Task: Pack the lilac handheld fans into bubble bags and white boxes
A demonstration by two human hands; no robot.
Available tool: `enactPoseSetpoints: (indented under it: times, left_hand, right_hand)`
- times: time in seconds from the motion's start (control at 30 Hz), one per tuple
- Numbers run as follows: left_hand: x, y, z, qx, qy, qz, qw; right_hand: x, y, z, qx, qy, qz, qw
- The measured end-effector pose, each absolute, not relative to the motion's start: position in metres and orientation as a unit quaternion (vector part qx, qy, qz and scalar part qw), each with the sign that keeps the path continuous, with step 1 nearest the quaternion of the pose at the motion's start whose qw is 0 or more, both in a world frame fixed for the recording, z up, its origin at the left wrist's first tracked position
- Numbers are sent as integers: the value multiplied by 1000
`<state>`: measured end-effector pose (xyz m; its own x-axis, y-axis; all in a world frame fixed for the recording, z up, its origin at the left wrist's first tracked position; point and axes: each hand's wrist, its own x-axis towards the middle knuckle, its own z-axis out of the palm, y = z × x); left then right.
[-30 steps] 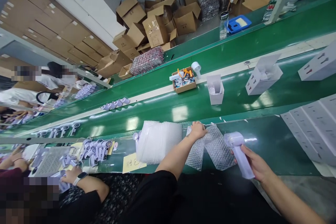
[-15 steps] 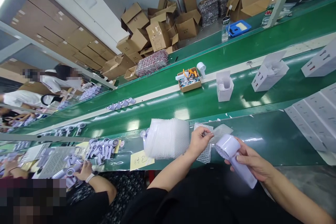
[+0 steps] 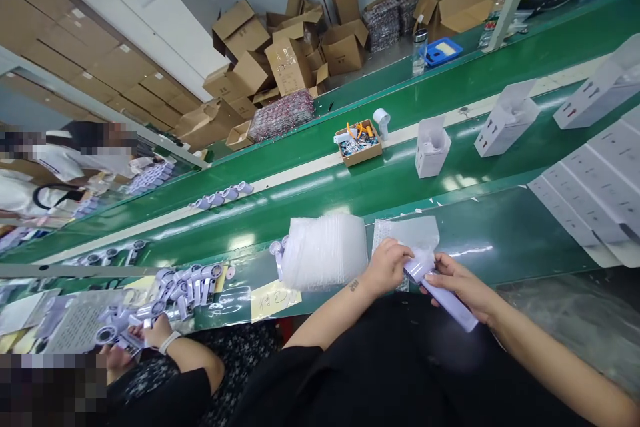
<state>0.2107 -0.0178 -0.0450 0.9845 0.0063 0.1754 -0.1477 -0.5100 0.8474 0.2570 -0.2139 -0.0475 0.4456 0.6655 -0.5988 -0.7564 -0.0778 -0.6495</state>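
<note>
My right hand is wrapped round a lavender handheld fan, gripping it just below its round head. The handle points down to the right, over my lap. My left hand is closed at the head end, its fingers pinching a thin clear plastic bag. That film lies against the fan's head and hides part of it; how far it covers the head I cannot tell. Beneath and behind my left hand is a bubble-wrap sleeve. A thick stack of bubble-wrap sleeves lies left of my left hand.
White boxes stand open along the green conveyor. More white boxes are lined up at right. A carton of small parts sits behind. A co-worker's hand is among lavender fans at left, near a yellow note.
My left hand has moved right and down to the fan's head, bringing the clear film against it. The fan has shifted slightly left and turned. The whole view has shifted a little.
</note>
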Motion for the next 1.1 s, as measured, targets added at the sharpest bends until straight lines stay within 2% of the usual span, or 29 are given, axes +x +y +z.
enactPoseSetpoints:
  times: [0.07,0.13,0.23,0.3,0.4,0.53,0.7,0.77,0.87,0.97,1.03,1.1]
  left_hand:
    - [203,-15,-41,905,-144,127,381]
    - [194,-10,-40,916,-202,156,310]
    - [184,-4,-43,915,-228,168,287]
    - [183,-5,-46,910,-203,161,323]
    - [190,-13,-50,886,-113,123,432]
    - [206,-21,-54,813,36,16,581]
    - [223,-11,-57,703,21,-177,689]
    - [228,-5,-59,664,39,-213,716]
    - [227,-1,-66,752,66,-136,642]
    - [215,-3,-77,898,8,0,439]
    - [204,-8,-85,946,-5,28,324]
    - [196,-15,-93,960,48,22,274]
  right_hand:
    - [251,-213,-45,-510,40,502,697]
    - [246,-211,-44,-492,46,483,723]
    - [240,-209,-43,-464,67,463,752]
    - [237,-207,-44,-464,80,457,755]
    - [233,-205,-50,-483,96,445,748]
    - [227,-202,-60,-487,88,464,735]
    - [222,-200,-63,-475,81,484,730]
    - [222,-202,-60,-478,76,489,726]
    - [224,-205,-54,-485,77,473,731]
    - [224,-205,-52,-498,98,440,741]
    - [224,-204,-53,-512,112,421,740]
    - [223,-203,-56,-526,127,405,737]
